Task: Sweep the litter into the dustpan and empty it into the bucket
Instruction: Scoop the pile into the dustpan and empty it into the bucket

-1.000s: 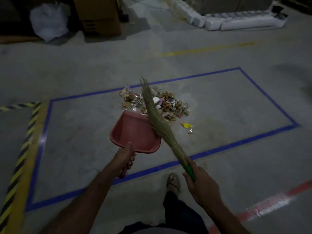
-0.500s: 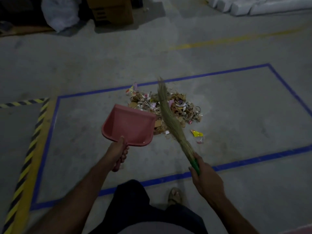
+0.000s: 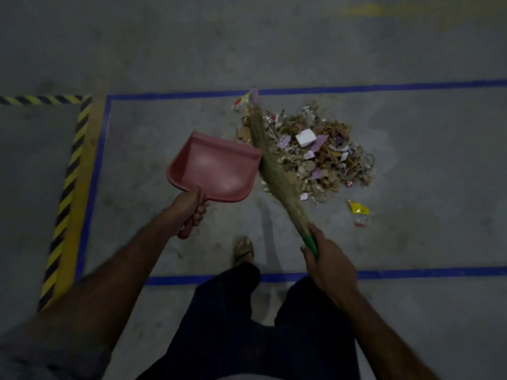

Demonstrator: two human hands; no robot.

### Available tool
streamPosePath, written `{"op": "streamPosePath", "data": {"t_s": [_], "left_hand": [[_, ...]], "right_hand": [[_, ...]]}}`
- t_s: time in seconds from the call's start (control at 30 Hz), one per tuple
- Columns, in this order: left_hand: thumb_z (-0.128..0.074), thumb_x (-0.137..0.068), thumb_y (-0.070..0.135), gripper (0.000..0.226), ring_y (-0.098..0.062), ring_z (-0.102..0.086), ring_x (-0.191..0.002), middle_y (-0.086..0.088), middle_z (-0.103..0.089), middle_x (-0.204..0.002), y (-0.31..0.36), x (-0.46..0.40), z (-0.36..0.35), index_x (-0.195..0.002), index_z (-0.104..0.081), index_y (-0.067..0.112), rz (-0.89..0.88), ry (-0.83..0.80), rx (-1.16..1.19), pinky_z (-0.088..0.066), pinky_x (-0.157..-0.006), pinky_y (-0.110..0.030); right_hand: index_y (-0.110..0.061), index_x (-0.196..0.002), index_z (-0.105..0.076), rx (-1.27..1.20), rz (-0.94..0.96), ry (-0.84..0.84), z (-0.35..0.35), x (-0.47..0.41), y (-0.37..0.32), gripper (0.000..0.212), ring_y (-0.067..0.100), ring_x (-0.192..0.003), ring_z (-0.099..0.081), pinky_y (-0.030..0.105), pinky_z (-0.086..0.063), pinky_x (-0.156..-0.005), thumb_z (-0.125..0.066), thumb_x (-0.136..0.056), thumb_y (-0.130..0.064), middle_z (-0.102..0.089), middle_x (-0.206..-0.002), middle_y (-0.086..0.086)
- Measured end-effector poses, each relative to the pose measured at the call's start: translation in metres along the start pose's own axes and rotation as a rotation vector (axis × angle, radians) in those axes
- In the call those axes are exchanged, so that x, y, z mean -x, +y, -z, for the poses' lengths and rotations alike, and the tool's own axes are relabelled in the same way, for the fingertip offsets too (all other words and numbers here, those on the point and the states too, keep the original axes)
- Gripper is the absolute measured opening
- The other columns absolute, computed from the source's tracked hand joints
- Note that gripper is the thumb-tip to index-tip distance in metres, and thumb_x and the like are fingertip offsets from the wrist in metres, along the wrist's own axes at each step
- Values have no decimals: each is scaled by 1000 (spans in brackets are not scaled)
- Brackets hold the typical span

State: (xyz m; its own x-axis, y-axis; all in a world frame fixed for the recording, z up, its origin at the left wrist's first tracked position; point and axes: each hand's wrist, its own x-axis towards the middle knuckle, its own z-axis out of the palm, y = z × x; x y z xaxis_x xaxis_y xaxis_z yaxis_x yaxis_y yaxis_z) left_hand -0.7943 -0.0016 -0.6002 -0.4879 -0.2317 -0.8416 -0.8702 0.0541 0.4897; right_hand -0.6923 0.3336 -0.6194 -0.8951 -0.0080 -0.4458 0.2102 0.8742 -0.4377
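Legs: we are looking straight down over dark trousers (image 3: 247, 325), soft folds filling the bottom of the view, and one sandalled foot (image 3: 243, 249) is showing on the concrete just past the near blue line.

Near blue line: a strip of blue floor tape (image 3: 411, 273) is running flat across the floor under our arms, its edge crisp against the grey.

Right hand: our right hand (image 3: 330, 266) is wrapping closed around the green plastic grip of the broom (image 3: 274, 171), fingers curled on it and thumb lying along the top.

Left hand: our left hand (image 3: 189, 208) is gripping the dustpan's handle, fingers curled underneath and the handle's rounded end sticking out below the palm.

Dustpan: the dustpan (image 3: 214, 168) is smooth pink plastic, a shallow scoop with raised side walls and a straight open lip, and that lip is facing the pile; we cannot tell whether it is touching the floor.

Broom head: the long bundle of dry straw fibres is slanting up and left, crossing the left edge of the heap, just beside the pan's right corner.

Litter: the litter pile (image 3: 315, 152) is lying inside the blue rectangle, to the right of the pan, a crumpled mound of brown leaves, paper scraps and a white block; a yellow wrapper (image 3: 358, 211) is sitting apart on its near right.

Floor: the concrete floor (image 3: 439, 160) is matt, scuffed, and open to the right of the heap.

Far edges: the far blue tape line is running just behind the pile, and yellow-black hazard tape (image 3: 68, 187) is bordering the left side.
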Motion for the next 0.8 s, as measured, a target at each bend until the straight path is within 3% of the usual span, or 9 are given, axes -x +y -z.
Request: {"op": "streamPosePath", "data": {"t_s": [0.17,0.33,0.53,0.67,0.8], "left_hand": [[-30,-103,45,48,-8,-29,-32,6,-38,-43,11,-62,-1,-75,-52,12,55,-39,-42,-23,-38,-15],[-29,-104,47,51,-9,-29,-36,2,-38,-51,-10,-149,-35,-77,-53,11,94,-64,-69,-23,-42,-19],[-33,-104,52,54,-10,-31,-36,2,-41,-48,-62,-264,-93,-81,-55,8,136,-39,-142,-26,-40,-19],[-34,-104,52,55,-11,-35,-34,1,-43,-48,-87,-314,-129,-80,-56,7,165,-27,-201,-29,-38,-19],[-35,-103,49,52,-11,-35,-36,2,-43,-48,-97,-337,-154,-82,-57,7,193,-48,-223,-30,-39,-21]], "right_hand": [[-36,-155,-21,32,-34,-64,-26,-62,-8,61,27,-95,-62,39,-51,-72,-45,-100,-50,-59,-108,5],[-32,-155,-22,51,-84,-170,-83,-145,26,61,27,-90,-62,38,-52,-71,-44,-100,-48,-60,-106,7],[-31,-158,-19,181,-107,-356,-173,-251,96,62,29,-113,-58,35,-45,-84,-44,-103,-43,-51,-137,11],[-35,-156,-18,425,-65,-514,-201,-319,151,62,32,-101,-62,36,-50,-78,-45,-101,-43,-56,-122,14],[-35,-147,-33,309,-168,-401,-186,-370,222,51,25,-78,-61,37,-52,-65,-47,-99,-43,-61,-95,8]]}}
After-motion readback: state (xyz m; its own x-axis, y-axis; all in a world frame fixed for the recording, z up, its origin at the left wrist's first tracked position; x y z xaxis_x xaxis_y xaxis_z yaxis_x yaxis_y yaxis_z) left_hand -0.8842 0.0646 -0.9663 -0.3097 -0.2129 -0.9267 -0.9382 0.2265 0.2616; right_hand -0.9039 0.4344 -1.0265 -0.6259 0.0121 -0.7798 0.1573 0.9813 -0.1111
